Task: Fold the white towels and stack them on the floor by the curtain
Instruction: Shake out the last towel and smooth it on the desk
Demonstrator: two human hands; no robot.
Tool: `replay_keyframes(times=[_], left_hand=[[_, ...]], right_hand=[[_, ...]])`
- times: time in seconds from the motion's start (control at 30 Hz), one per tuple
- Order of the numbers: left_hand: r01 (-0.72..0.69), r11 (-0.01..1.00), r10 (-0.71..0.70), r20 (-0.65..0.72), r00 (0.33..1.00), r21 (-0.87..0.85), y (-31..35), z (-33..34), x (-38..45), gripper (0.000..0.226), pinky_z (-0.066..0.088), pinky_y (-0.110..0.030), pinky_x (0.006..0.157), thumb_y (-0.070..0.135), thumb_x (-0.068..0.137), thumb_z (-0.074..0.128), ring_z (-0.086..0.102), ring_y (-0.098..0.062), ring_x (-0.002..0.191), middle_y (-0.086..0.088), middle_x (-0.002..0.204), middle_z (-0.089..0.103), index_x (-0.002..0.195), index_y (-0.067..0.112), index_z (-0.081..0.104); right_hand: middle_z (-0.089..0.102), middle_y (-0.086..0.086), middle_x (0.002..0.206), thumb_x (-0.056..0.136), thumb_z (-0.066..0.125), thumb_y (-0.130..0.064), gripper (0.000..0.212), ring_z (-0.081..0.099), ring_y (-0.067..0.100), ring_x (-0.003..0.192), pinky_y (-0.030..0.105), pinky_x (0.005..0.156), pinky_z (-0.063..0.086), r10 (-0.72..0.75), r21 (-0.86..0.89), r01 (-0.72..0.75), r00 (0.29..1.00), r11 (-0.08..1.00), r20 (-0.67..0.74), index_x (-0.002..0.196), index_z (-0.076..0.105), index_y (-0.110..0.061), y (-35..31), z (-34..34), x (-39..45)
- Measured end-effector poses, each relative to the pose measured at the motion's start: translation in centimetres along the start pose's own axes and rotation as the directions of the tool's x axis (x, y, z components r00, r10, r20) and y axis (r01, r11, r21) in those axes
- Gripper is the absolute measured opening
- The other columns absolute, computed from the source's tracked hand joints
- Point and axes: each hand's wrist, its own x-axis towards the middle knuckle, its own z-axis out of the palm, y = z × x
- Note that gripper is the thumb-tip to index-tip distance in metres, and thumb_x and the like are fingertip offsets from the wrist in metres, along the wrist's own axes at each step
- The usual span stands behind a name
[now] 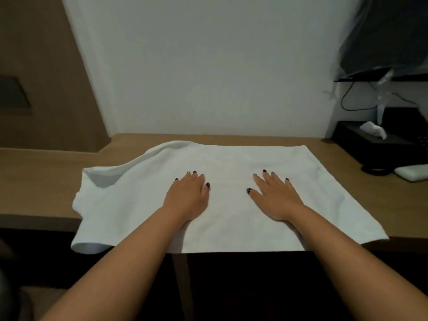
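Note:
A white towel [229, 163] lies spread across a wooden desk [37, 181], its near edge hanging a little over the desk's front. Its left end is rumpled and droops past the edge. My left hand [188, 196] rests flat on the towel left of the middle, fingers straight. My right hand [275, 196] presses flat on the towel right of the middle, fingers spread. No curtain or floor stack is in view.
A black tissue box [370, 140] with a white tissue poking out stands at the desk's right, by a black phone and a white remote [413, 172]. A plastic-wrapped screen [382, 42] hangs on the wall above. A white wall backs the desk.

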Motion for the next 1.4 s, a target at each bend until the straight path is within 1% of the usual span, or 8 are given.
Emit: replay_keyframes(times=[0.1, 0.23, 0.43, 0.63, 0.73, 0.87, 1.13, 1.4], left_hand=[[0.034, 0.999, -0.034, -0.008, 0.999, 0.006, 1.8, -0.5, -2.7, 0.026, 0.039, -0.045, 0.092, 0.036, 0.101, 0.027, 0.047, -0.03, 0.117, -0.01, 0.114, 0.056, 0.095, 0.017, 0.045], [0.067, 0.995, -0.079, 0.146, 0.986, 0.079, 3.8, 0.3, -5.7, 0.06, 0.014, -0.052, 0.117, 0.052, 0.101, 0.016, 0.014, -0.031, 0.148, -0.013, 0.159, 0.021, 0.15, 0.019, 0.027], [0.1, 0.984, -0.124, 0.157, 0.98, 0.151, 3.9, 0.1, -8.0, 0.067, 0.001, -0.048, 0.121, 0.062, 0.098, 0.01, -0.006, -0.027, 0.151, 0.0, 0.164, -0.004, 0.156, 0.032, 0.001], [0.086, 0.978, -0.109, 0.114, 0.988, 0.19, 6.0, 0.6, -9.7, 0.074, 0.007, -0.049, 0.12, 0.068, 0.094, 0.01, 0.004, -0.031, 0.15, -0.003, 0.164, 0.004, 0.156, 0.029, 0.007], [0.025, 0.974, -0.047, 0.093, 0.995, 0.224, 6.9, -0.8, -9.7, 0.064, 0.034, -0.046, 0.108, 0.063, 0.097, 0.015, 0.037, -0.034, 0.134, -0.006, 0.151, 0.04, 0.144, 0.026, 0.037], [0.052, 0.998, -0.052, -0.022, 0.998, 0.024, 5.5, -2.3, -7.9, 0.044, 0.042, -0.038, 0.094, 0.043, 0.102, 0.031, 0.05, -0.027, 0.121, -0.004, 0.133, 0.058, 0.139, 0.025, 0.045], [0.195, 0.978, -0.183, -0.136, 0.974, 0.077, -5.8, -2.1, -4.2, 0.049, 0.03, -0.043, 0.112, 0.043, 0.098, 0.028, 0.032, -0.028, 0.14, -0.008, 0.145, 0.044, 0.135, 0.018, 0.048], [0.317, 0.92, -0.355, -0.149, 0.923, -0.229, -14.4, -2.9, -5.7, 0.066, 0.014, -0.041, 0.121, 0.045, 0.1, 0.041, 0.006, -0.02, 0.151, -0.004, 0.163, 0.013, 0.155, 0.015, 0.02]], right_hand=[[-0.007, 0.002, 0.164, 0.099, 0.012, -0.059, 0.067, -0.011, 0.023, 0.15, 0.048, 0.12, -0.006, 0.049, 0.011, -0.049, 0.999, 0.999, -0.01, 0.157, 0.002, -0.027, -0.8, 0.3, -2.1], [-0.003, 0.004, 0.164, 0.101, 0.015, -0.056, 0.065, -0.007, 0.025, 0.15, 0.049, 0.121, -0.003, -0.011, 0.036, 0.011, 1.0, 0.999, -0.012, 0.157, 0.006, -0.024, -1.0, 0.0, -4.7], [-0.01, 0.001, 0.164, 0.094, 0.009, -0.069, 0.075, -0.009, 0.024, 0.15, 0.051, 0.12, -0.006, 0.146, -0.01, -0.146, 0.989, 0.989, 0.023, 0.156, -0.002, -0.029, 6.1, -1.5, -8.9], [-0.007, 0.005, 0.164, 0.095, 0.014, -0.069, 0.079, -0.005, 0.026, 0.151, 0.051, 0.12, -0.001, 0.2, -0.017, -0.199, 0.976, 0.98, 0.085, 0.157, -0.001, -0.021, 8.8, -2.5, -9.4], [0.012, 0.012, 0.162, 0.098, 0.028, -0.058, 0.072, 0.015, 0.035, 0.147, 0.055, 0.118, 0.015, 0.272, -0.025, -0.27, 0.96, 0.962, 0.071, 0.153, 0.022, -0.011, 7.3, -3.0, -6.9], [0.042, 0.015, 0.144, 0.096, 0.044, -0.033, 0.04, 0.039, 0.035, 0.133, 0.05, 0.107, 0.036, 0.043, 0.051, -0.044, 0.999, 0.998, 0.017, 0.129, 0.049, -0.012, 1.2, -3.3, -3.0], [-0.009, -0.008, 0.163, 0.092, 0.014, -0.073, 0.068, -0.011, 0.023, 0.15, 0.071, 0.107, -0.007, -0.102, -0.04, 0.104, 0.993, 0.994, 0.057, 0.153, 0.003, -0.045, -7.4, 0.9, 1.9], [-0.009, -0.013, 0.162, 0.087, 0.016, -0.079, 0.075, -0.009, 0.017, 0.15, 0.07, 0.11, -0.004, -0.03, -0.065, 0.037, 0.994, 0.997, 0.104, 0.153, 0.006, -0.045, -5.9, -0.3, 5.5]])
